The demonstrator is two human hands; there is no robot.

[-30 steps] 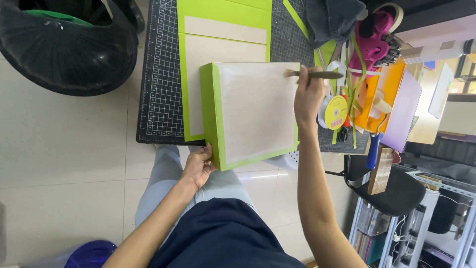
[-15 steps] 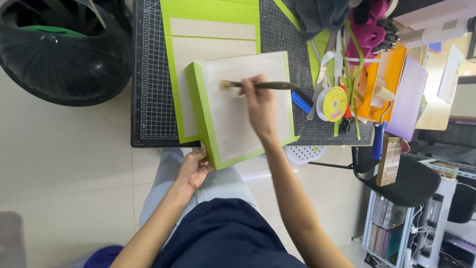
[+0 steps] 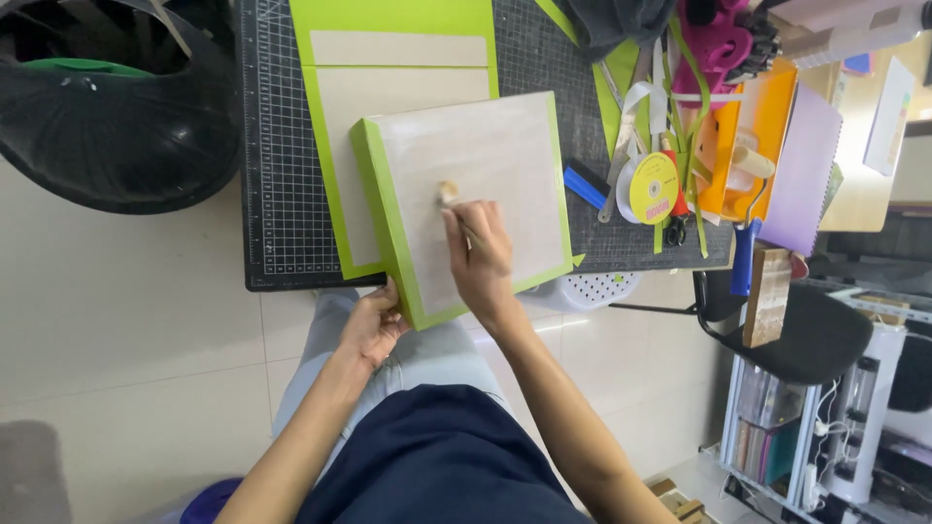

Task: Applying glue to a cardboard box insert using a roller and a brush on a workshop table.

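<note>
Two hands are at work on one box-like board (image 3: pixel 476 184), pale on its broad face and wrapped in lime-green paper at the edges. It lies tilted on a black cutting mat (image 3: pixel 282 194), over a green sheet with bare card panels (image 3: pixel 398 49), with its near corner hanging past the front edge of the worktop. The left hand (image 3: pixel 371 325) is curled about that near corner, fingers closed on the green edge. The right hand (image 3: pixel 478 250) is closed round a small brush (image 3: pixel 448 192), whose pale bristle end is pressed to the middle of the board's face; the handle is mostly hidden under the fingers.

A streaky sheen is seen on the face, probably wet glue, though that cannot be told for sure. If so, an uneven coat could be left wherever the strokes miss, and the overhanging corner could dip if the left grip were loosened. A smear could also be carried onto the green border should the brush run too near the edge.

To the right, a yellow tape roll (image 3: pixel 653 187), a blue tool (image 3: pixel 584 188) and loose green strips (image 3: pixel 621 68) lie close by and could be caught by a sweeping wrist. A black bin (image 3: pixel 116 126) stands on the floor to the left.
</note>
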